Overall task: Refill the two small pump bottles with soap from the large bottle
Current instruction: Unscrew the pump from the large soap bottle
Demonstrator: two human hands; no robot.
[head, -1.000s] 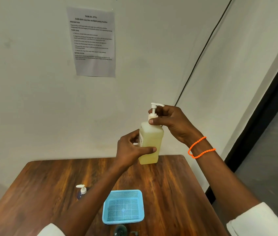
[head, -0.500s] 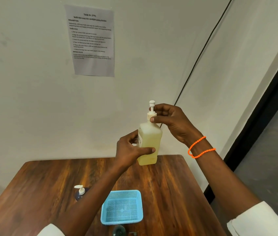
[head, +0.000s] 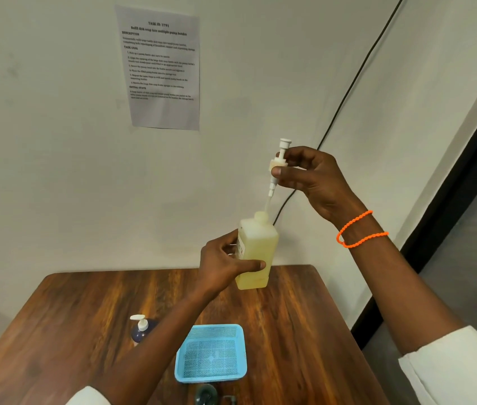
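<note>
My left hand [head: 225,263] grips the large yellowish soap bottle [head: 256,254], held upright in the air above the wooden table [head: 298,331]. My right hand [head: 310,178] pinches the white pump head [head: 278,165], lifted well above the bottle's open neck; its dip tube still reaches down into the neck. A small dark-blue pump bottle [head: 142,328] with a white pump stands on the table at the left, partly hidden by my left forearm. Another dark object [head: 206,394], perhaps the second small bottle, shows at the bottom edge.
A light-blue mesh basket [head: 211,353] sits on the table near me. A printed sheet [head: 162,68] is taped to the white wall behind. A black cable [head: 357,80] runs down the wall. The table's right edge drops off beside a dark door frame.
My right hand has turned the pump loose and pulled it up out of the large bottle. The left hand has kept the bottle steady, slightly lower.
</note>
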